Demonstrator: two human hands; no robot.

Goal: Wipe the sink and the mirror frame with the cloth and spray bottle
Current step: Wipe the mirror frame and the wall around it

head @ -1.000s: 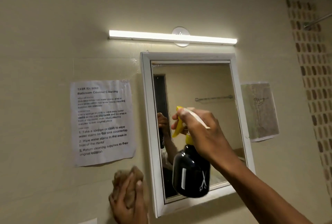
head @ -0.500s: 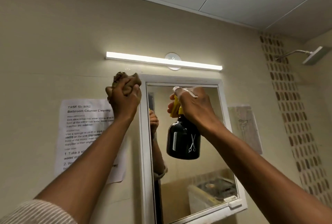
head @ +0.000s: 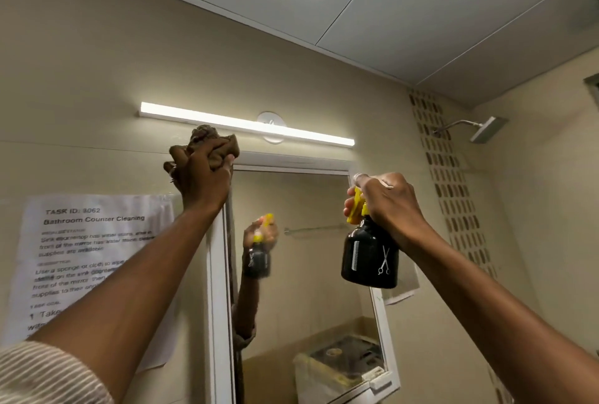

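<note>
Mirror frame (head: 217,290) hanging white on the beige wall, under the light bar (head: 246,125); left hand (head: 201,180) pressing a bunched brown cloth (head: 210,141) against its top left corner; right hand (head: 389,206) gripping a black spray bottle (head: 369,258) by its yellow trigger, before the frame's right edge.

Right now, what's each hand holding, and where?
Left hand: brown cloth, bunched in the fist. Right hand: black spray bottle, gripped at its yellow trigger head.

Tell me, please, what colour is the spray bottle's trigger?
Yellow, on a black spray bottle held in the right hand; head view.
</note>
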